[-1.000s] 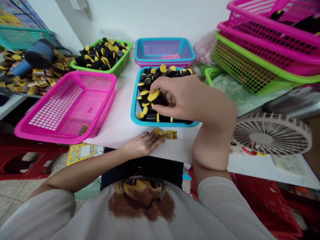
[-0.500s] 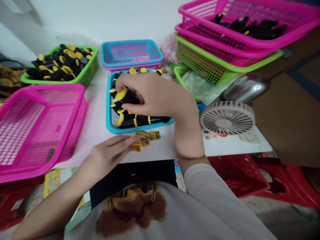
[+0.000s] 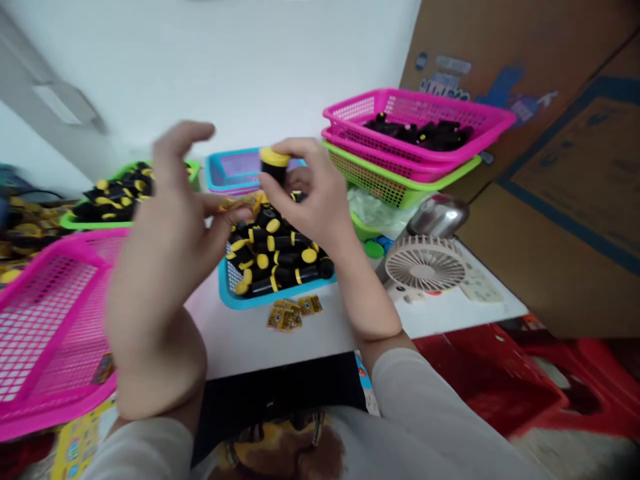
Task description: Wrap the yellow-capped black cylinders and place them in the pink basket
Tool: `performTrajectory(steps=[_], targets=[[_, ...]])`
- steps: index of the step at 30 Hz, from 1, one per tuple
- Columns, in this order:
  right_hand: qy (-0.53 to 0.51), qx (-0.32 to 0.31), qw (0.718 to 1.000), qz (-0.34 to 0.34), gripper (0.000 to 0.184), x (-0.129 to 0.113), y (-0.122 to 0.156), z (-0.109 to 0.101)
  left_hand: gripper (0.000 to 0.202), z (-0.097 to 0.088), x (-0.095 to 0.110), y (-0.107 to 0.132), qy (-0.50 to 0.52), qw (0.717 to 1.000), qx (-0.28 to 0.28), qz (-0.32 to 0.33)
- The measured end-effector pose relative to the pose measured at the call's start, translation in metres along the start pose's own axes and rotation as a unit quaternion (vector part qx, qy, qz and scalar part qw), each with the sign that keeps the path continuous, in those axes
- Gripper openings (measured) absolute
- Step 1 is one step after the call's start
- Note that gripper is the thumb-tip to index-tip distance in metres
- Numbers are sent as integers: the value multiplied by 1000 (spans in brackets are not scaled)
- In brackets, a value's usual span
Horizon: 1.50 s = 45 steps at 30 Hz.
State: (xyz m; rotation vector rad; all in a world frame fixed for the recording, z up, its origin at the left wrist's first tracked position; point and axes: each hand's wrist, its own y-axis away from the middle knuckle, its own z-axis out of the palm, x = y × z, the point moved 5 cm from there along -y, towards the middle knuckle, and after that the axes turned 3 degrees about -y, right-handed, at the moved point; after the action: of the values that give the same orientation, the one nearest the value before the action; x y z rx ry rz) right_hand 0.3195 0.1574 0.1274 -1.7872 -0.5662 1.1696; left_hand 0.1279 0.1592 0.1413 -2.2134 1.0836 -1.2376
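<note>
Observed right hand [image 3: 320,207] held up over the blue basket [image 3: 231,298], grip closed on a black tube with yellow cap [image 3: 273,168], cap end up, fingertips around the tube's body. Noted left hand [image 3: 167,227] just left of that basket, also up off the desk [image 3: 240,343], grip a thumb-and-forefinger pinch on a small yellow label [image 3: 241,202]; remaining fingers spread and blurred. Recorded label close beside the tube, contact between the two not resolvable. Found blue basket filled with more black-and-yellow tubes [image 3: 277,257]. Logged a few loose yellow labels [image 3: 293,313] on the desk just in front of the basket. Logged pink basket [image 3: 45,333] to its left, green basket [image 3: 80,219] of similar tubes behind-left, white fan [image 3: 425,263] to its right, stacked pink and green baskets [image 3: 400,143] behind-right.
</note>
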Motion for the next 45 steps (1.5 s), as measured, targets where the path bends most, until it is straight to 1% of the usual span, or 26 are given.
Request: performTrajectory(steps=[2, 3, 4, 6, 8, 11, 15, 17, 20, 25, 27, 29, 33, 37, 40, 42, 45], targets=[[-73, 76, 994, -29, 22, -4, 3, -8, 73, 3, -12, -4, -61, 997, 47, 6], [-98, 94, 990, -34, 24, -5, 4, -11, 71, 6, -19, -6, -65, 996, 56, 14], [-112, 99, 988, -35, 26, -5, 5, -13, 70, 9, -26, -7, -49, 997, 52, 27], [-113, 84, 990, -30, 29, -6, 7, -14, 64, 16, -36, -7, -12, 998, 29, 60], [-105, 66, 992, -30, 26, -9, 9, -12, 59, 21, -39, -6, 10, 996, 5, 86], [-105, 68, 992, -29, 23, -15, 12, -8, 57, 26, -35, -2, 25, 994, -31, 101], [-118, 51, 992, 3, 29, -20, 14, 2, 70, 28, -23, 0, 43, 986, -62, 146], [-129, 37, 991, 21, 32, -19, 14, 5, 73, 27, -20, 0, 61, 984, -64, 152], [-139, 18, 990, 33, 33, -17, 14, 6, 68, 26, -19, 0, 63, 986, -60, 146], [-133, 9, 991, 24, 28, -13, 12, 1, 64, 25, -16, 2, 42, 978, -46, 199], [-121, 7, 992, 19, 27, -11, 11, 0, 63, 23, -14, 2, 35, 977, -39, 206], [-106, 15, 994, 13, 26, -9, 10, -2, 66, 19, -12, 2, 44, 980, -30, 190], [-89, 23, 996, -11, 27, -5, 10, -1, 78, 15, -13, -1, 100, 987, -26, 121], [-100, -10, 995, -10, 31, 0, 11, 3, 90, 20, -24, -5, 180, 981, -32, 60], [-91, -30, 995, -15, 34, 2, 10, 3, 99, 26, -34, -12, 232, 972, -23, 16], [-93, -43, 995, -13, 32, 3, 8, 1, 99, 26, -38, -17, 240, 971, -2, 6], [-110, -60, 992, 10, 29, 5, 6, -4, 91, 22, -39, -21, 206, 978, 29, 20]])
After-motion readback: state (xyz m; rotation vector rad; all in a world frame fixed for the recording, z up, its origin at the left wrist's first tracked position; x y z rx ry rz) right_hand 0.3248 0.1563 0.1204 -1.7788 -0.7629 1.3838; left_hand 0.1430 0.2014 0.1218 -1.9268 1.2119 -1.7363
